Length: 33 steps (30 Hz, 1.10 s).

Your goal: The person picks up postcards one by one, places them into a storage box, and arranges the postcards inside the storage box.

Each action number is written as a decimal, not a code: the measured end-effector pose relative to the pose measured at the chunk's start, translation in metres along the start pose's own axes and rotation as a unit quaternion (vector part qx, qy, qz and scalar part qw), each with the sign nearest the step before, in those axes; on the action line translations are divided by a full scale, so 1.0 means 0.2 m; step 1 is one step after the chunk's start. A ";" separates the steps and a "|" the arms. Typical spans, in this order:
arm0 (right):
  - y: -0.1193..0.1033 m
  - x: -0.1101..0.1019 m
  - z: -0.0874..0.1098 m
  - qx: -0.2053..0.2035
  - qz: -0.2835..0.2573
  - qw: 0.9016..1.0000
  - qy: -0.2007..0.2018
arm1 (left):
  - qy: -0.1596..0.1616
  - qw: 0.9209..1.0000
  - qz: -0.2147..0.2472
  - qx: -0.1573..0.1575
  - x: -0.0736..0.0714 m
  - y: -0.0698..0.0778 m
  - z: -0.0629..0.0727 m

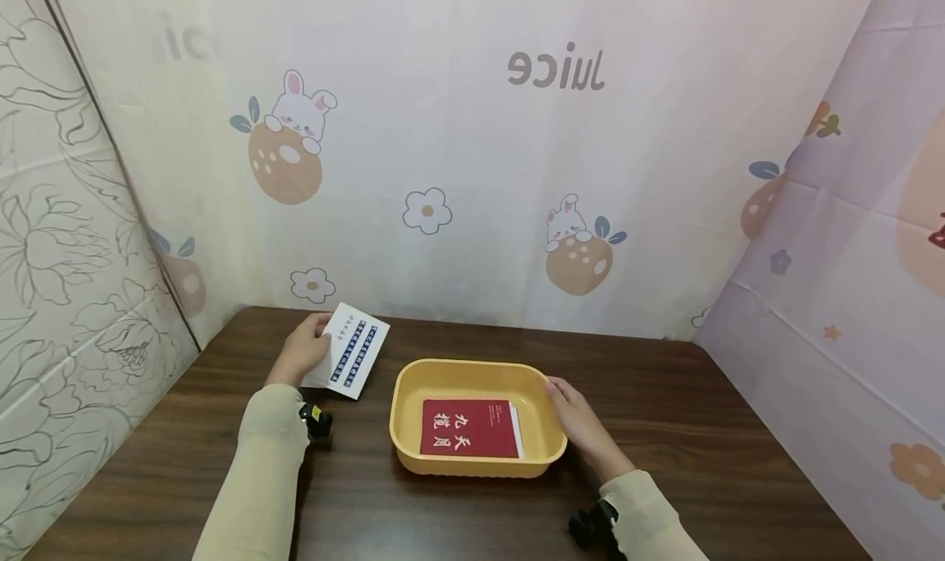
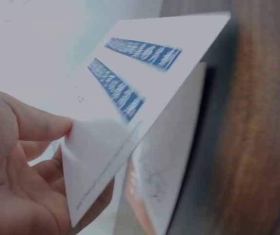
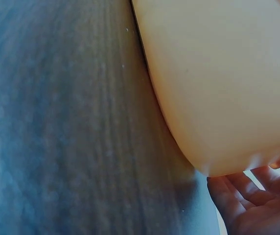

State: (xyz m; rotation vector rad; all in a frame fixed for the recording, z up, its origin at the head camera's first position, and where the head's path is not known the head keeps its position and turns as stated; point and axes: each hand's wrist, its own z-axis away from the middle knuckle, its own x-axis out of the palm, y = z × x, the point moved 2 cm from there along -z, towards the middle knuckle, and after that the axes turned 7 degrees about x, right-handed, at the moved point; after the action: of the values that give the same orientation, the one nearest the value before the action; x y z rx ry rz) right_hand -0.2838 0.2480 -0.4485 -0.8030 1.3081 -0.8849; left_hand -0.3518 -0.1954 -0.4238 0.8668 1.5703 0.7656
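My left hand point(image 1: 300, 349) pinches a white card with two blue printed strips point(image 1: 356, 354) between thumb and fingers, at the back left of the table. The card tilts up from the wood, and in the left wrist view a second white sheet with an orange-red patch point(image 2: 164, 152) shows beneath it. A yellow plastic basin point(image 1: 465, 466) stands near the middle. Inside it lies a red booklet with white characters point(image 1: 472, 430), white pages showing at its right side. My right hand point(image 1: 583, 421) holds the basin's right end, fingers against the outer wall.
The dark wooden table point(image 1: 354, 495) meets a patterned curtain point(image 1: 458, 151) along its back edge. More curtain hangs on the left and right. Black wrist cameras point(image 1: 316, 421) are strapped to both wrists.
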 end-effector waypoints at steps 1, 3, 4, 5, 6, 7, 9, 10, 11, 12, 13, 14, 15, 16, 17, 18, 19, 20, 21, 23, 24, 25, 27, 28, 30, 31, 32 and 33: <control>0.00 0.00 0.00 0.001 0.000 1.000 0.000 | 0.004 1.000 0.008 0.003 -0.01 0.01 0.00; 0.00 0.00 0.00 0.002 0.000 1.000 0.000 | 0.010 1.000 0.014 0.011 -0.02 0.04 0.00; 0.00 0.00 0.00 0.002 0.001 1.000 0.000 | 0.012 1.000 0.016 0.014 -0.03 0.06 0.00; 0.00 0.00 0.00 0.000 0.002 1.000 0.000 | 0.015 1.000 0.016 0.017 -0.04 0.08 0.00; 0.00 0.00 0.00 0.000 0.004 1.000 0.001 | 0.017 0.999 0.016 0.022 -0.04 0.09 0.01; 0.00 0.00 0.00 -0.002 0.005 1.000 0.001 | 0.020 0.999 0.014 0.028 -0.05 0.11 0.01; -0.01 0.00 0.00 -0.007 0.008 1.000 0.000 | 0.026 0.999 0.003 0.045 -0.06 0.14 0.02; -0.01 -0.01 0.00 -0.009 0.008 1.000 0.000 | 0.029 0.998 0.000 0.056 -0.06 0.16 0.02; -0.01 -0.01 0.00 -0.010 0.008 1.000 0.000 | 0.033 0.997 -0.005 0.067 -0.06 0.18 0.02; -0.01 -0.01 0.00 -0.010 0.008 1.000 0.000 | 0.036 0.996 -0.009 0.080 -0.06 0.20 0.03; -0.01 -0.01 0.00 -0.009 0.008 1.000 0.000 | 0.039 0.995 -0.011 0.089 -0.06 0.22 0.03; -0.01 -0.01 0.00 -0.008 0.008 1.000 0.000 | 0.043 0.994 -0.014 0.099 -0.06 0.24 0.03; -0.01 -0.01 0.00 -0.007 0.008 1.000 0.001 | 0.046 0.993 -0.014 0.108 -0.07 0.25 0.03; -0.01 -0.01 0.00 -0.005 0.008 1.000 0.001 | 0.047 0.992 -0.012 0.115 -0.07 0.27 0.04; -0.01 0.00 0.00 -0.004 0.008 1.000 0.002 | 0.049 0.991 -0.013 0.121 -0.07 0.29 0.04; -0.01 0.00 0.00 -0.004 0.010 1.000 0.002 | 0.050 0.991 -0.014 0.127 -0.07 0.31 0.04; -0.01 0.00 0.00 -0.003 0.013 1.000 0.003 | 0.050 0.990 -0.016 0.130 -0.07 0.32 0.05; 0.00 0.00 0.00 -0.003 0.013 1.000 0.004 | 0.049 0.990 -0.016 0.134 -0.07 0.34 0.05; 0.00 0.00 0.00 -0.001 0.013 1.000 0.004 | 0.048 0.989 -0.018 0.138 -0.07 0.35 0.05; 0.00 0.00 0.00 0.001 0.014 1.000 0.005 | 0.046 0.988 -0.021 0.145 -0.07 0.38 0.06; 0.00 0.00 -0.01 0.002 0.016 1.000 0.005 | 0.045 0.988 -0.019 0.147 -0.07 0.39 0.06; 0.00 0.00 -0.01 0.002 0.016 1.000 0.005 | 0.044 0.988 -0.017 0.149 -0.06 0.40 0.06; 0.00 0.00 -0.01 0.006 0.015 1.000 0.005 | 0.042 0.987 -0.014 0.155 -0.06 0.42 0.07; 0.00 0.00 -0.01 0.008 0.015 1.000 0.006 | 0.039 0.987 -0.010 0.158 -0.06 0.43 0.07; 0.00 0.00 -0.01 0.009 0.015 1.000 0.004 | 0.034 0.986 -0.009 0.165 -0.05 0.45 0.08; 0.00 -0.01 -0.01 0.009 0.015 1.000 0.004 | 0.033 0.985 -0.011 0.170 -0.05 0.46 0.08; 0.00 -0.01 -0.01 0.009 0.014 1.000 0.003 | 0.030 0.984 -0.012 0.174 -0.05 0.48 0.08; 0.00 -0.01 -0.01 0.008 0.016 1.000 0.003 | 0.028 0.983 -0.012 0.178 -0.04 0.49 0.09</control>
State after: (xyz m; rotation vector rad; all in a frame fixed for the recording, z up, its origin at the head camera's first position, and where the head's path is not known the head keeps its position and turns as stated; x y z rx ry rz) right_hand -0.2862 0.2493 -0.4482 -0.7660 1.3138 -0.8711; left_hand -0.3217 -0.1518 -0.3394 1.0899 1.7962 0.5002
